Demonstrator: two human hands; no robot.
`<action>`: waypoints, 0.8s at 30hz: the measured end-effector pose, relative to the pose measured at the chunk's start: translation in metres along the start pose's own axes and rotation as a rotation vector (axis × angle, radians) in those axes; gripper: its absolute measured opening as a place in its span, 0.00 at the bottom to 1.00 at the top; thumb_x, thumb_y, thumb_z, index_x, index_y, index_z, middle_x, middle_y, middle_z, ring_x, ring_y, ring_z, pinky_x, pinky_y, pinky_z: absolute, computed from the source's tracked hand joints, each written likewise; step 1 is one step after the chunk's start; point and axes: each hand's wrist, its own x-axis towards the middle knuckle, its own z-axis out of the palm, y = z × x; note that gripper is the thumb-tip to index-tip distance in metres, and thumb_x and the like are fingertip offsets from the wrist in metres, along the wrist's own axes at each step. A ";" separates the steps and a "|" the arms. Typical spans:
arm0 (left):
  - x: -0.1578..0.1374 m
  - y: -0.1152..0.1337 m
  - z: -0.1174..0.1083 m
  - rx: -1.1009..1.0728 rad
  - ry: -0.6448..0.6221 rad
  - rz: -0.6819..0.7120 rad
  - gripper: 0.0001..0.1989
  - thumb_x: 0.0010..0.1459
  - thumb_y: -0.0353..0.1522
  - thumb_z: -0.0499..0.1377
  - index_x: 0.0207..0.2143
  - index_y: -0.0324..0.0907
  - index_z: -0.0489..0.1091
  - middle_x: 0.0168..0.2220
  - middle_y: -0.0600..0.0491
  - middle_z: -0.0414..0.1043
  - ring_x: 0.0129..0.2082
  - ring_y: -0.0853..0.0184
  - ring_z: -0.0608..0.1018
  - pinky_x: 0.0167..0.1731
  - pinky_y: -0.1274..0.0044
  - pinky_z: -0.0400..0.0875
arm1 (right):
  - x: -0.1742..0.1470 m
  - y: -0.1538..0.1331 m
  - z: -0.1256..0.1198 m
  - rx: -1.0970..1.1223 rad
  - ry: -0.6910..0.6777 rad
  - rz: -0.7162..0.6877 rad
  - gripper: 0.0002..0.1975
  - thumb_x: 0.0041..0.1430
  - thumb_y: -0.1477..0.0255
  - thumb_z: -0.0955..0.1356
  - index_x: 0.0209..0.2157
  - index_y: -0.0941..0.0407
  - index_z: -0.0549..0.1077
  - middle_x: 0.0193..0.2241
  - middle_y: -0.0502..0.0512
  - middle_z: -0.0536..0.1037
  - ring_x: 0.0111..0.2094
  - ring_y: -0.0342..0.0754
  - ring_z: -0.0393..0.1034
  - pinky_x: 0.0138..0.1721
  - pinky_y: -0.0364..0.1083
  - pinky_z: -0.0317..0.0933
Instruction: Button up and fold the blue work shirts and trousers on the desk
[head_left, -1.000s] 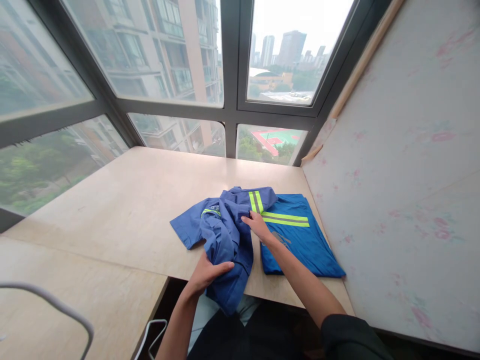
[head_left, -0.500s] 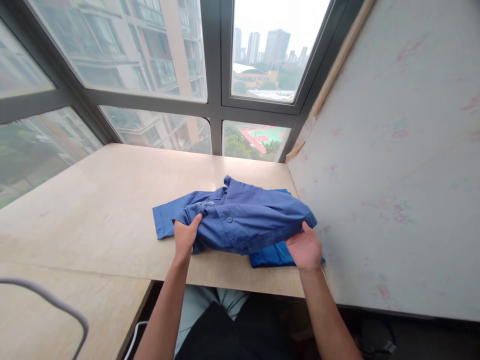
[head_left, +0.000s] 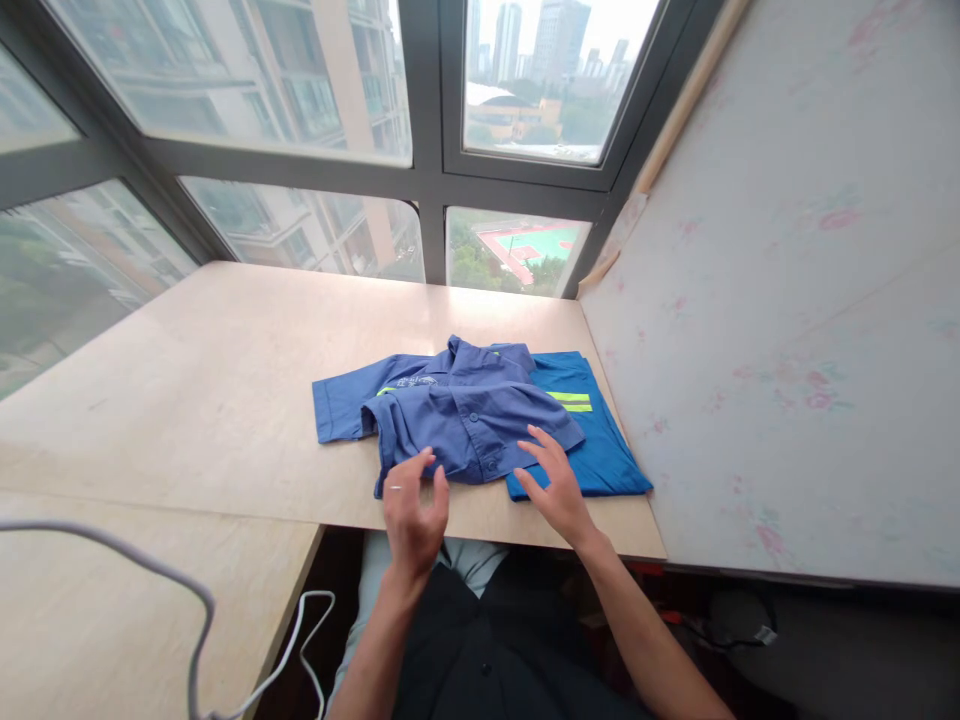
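A blue-violet buttoned work shirt (head_left: 442,425) lies loosely bunched on the pale wooden tabletop (head_left: 187,380), one sleeve stretched out to the left. White lettering and a bit of yellow-green trim show on it. Its right side overlaps a brighter blue folded garment (head_left: 600,450) that carries a yellow-green and grey stripe. Near the shirt's lower left edge is my left hand (head_left: 416,510), its fingers curved and apart with nothing between them. My right hand (head_left: 555,485), fingers spread, hovers at the shirt's lower right edge, over or beside the folded garment.
Windows with dark grey frames (head_left: 427,130) rise behind the tabletop. A floral-papered wall (head_left: 787,330) closes off the right side. At the lower left, a grey cable (head_left: 150,570) arches over a second wooden surface, and a white cable (head_left: 296,610) hangs by its edge.
Both hands have let go of the shirt and drawn closer together. The shirt's right part has settled lower and leftward, uncovering the brighter folded garment and its stripe. The view has tilted down.
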 end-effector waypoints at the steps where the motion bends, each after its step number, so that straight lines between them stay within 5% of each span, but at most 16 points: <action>1: -0.002 0.000 0.006 -0.033 -0.136 0.013 0.16 0.56 0.36 0.62 0.48 0.45 0.75 0.47 0.44 0.75 0.53 0.54 0.74 0.59 0.63 0.65 | 0.006 0.000 0.008 -0.036 -0.084 -0.040 0.19 0.61 0.66 0.68 0.54 0.49 0.73 0.62 0.59 0.66 0.65 0.57 0.55 0.66 0.60 0.48; 3: -0.001 -0.009 0.022 0.002 -0.351 0.065 0.15 0.56 0.33 0.61 0.47 0.46 0.76 0.47 0.45 0.76 0.51 0.55 0.74 0.57 0.62 0.66 | 0.016 0.007 0.024 -0.163 -0.209 -0.091 0.25 0.56 0.67 0.71 0.56 0.51 0.72 0.64 0.62 0.64 0.66 0.60 0.54 0.66 0.64 0.46; 7: 0.006 -0.049 0.053 0.182 -0.479 0.134 0.20 0.53 0.32 0.63 0.50 0.43 0.75 0.53 0.42 0.72 0.54 0.52 0.71 0.57 0.59 0.65 | 0.024 0.027 0.047 -0.413 -0.376 -0.132 0.36 0.47 0.67 0.77 0.59 0.53 0.68 0.65 0.68 0.61 0.67 0.67 0.50 0.65 0.70 0.41; 11: 0.003 -0.075 0.065 0.223 -0.486 0.167 0.18 0.56 0.36 0.64 0.49 0.42 0.76 0.54 0.41 0.70 0.54 0.53 0.70 0.56 0.61 0.66 | 0.022 0.039 0.051 -0.414 -0.363 -0.172 0.24 0.56 0.72 0.73 0.55 0.52 0.73 0.60 0.65 0.69 0.65 0.62 0.55 0.64 0.66 0.47; 16: -0.001 -0.078 0.065 0.229 -0.456 0.182 0.13 0.59 0.36 0.62 0.46 0.46 0.78 0.52 0.45 0.70 0.53 0.55 0.70 0.54 0.63 0.68 | 0.021 0.042 0.048 -0.313 -0.312 -0.178 0.12 0.62 0.73 0.67 0.45 0.51 0.79 0.52 0.60 0.78 0.61 0.58 0.63 0.63 0.64 0.49; 24: -0.005 -0.053 0.067 0.248 -0.414 0.094 0.10 0.58 0.36 0.62 0.41 0.43 0.79 0.46 0.45 0.76 0.50 0.55 0.73 0.52 0.63 0.66 | 0.030 0.031 0.049 -0.181 -0.235 -0.056 0.13 0.67 0.68 0.61 0.36 0.54 0.77 0.40 0.60 0.81 0.49 0.55 0.71 0.60 0.57 0.53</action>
